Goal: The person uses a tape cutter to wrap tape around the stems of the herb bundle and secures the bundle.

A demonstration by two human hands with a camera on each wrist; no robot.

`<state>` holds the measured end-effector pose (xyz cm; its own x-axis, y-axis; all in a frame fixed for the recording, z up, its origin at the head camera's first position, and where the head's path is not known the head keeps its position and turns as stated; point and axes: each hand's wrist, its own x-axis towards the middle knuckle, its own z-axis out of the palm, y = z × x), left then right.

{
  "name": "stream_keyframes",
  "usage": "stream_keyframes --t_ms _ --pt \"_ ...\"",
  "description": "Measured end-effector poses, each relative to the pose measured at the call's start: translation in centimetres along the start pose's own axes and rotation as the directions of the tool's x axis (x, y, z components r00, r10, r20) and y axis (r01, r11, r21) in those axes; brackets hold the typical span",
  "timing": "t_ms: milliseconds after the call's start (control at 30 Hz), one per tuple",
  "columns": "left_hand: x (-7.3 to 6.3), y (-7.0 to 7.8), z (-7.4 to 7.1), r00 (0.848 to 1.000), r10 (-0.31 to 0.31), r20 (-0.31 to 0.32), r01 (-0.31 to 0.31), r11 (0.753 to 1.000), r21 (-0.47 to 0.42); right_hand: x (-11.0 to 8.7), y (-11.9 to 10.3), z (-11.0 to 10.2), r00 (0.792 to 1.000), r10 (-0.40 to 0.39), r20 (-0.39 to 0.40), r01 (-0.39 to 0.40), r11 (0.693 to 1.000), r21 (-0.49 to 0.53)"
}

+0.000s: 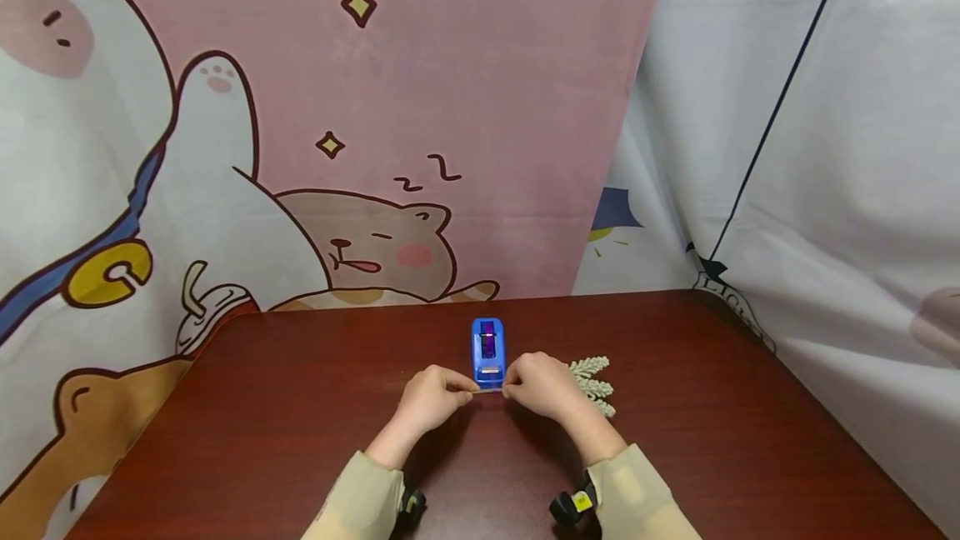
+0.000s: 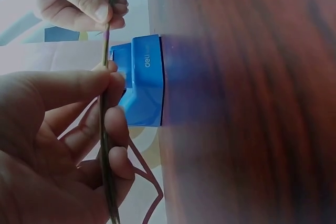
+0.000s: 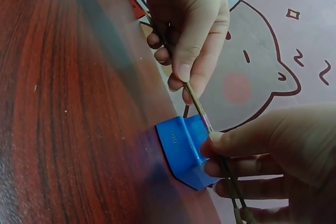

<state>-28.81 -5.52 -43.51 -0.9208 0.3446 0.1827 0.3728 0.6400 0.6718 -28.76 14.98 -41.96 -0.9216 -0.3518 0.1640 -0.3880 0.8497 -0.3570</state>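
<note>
Thin green-brown stems [image 2: 103, 124] stretch between my two hands, close in front of the blue tape dispenser [image 1: 477, 357]. My left hand [image 1: 427, 398] pinches them between thumb and index finger, the other fingers curled behind. On the other side, my right hand [image 1: 543, 386] pinches the same stems with its thumb and fingers. A short purplish band [image 3: 205, 120] shows around the stems between the hands, beside the right thumb. Pale green leafy sprigs [image 1: 592, 386] stick out to the right past the right hand. The dispenser carries a purple roll [image 1: 488, 338].
Underneath is a dark red-brown wooden table [image 1: 300, 440]. A cartoon-printed pink and white cloth [image 1: 487, 107] hangs behind it, and white cloth [image 1: 847, 190] hangs along the right side. Each wrist wears a small black device.
</note>
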Motion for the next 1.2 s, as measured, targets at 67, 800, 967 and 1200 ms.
stream_keyframes --t_ms 67,800,967,1200 --pt "0.1 0.0 0.0 1.000 -0.008 0.012 0.008 1.000 -0.012 0.0 0.0 0.1 1.000 0.001 -0.012 -0.001 1.000 -0.003" --pt "1.3 -0.3 -0.3 0.990 -0.021 0.140 0.021 1.000 -0.004 0.2 0.2 1.0 0.997 0.045 -0.069 -0.044 0.999 0.016" --pt "1.4 -0.6 -0.5 0.994 0.002 0.105 -0.001 1.000 -0.006 0.3 0.2 1.4 0.995 0.036 -0.097 -0.034 0.999 0.023" --pt "1.5 -0.8 -0.6 0.994 -0.010 0.107 0.010 1.000 0.000 0.4 0.2 2.0 0.995 0.064 -0.074 -0.060 0.997 0.053"
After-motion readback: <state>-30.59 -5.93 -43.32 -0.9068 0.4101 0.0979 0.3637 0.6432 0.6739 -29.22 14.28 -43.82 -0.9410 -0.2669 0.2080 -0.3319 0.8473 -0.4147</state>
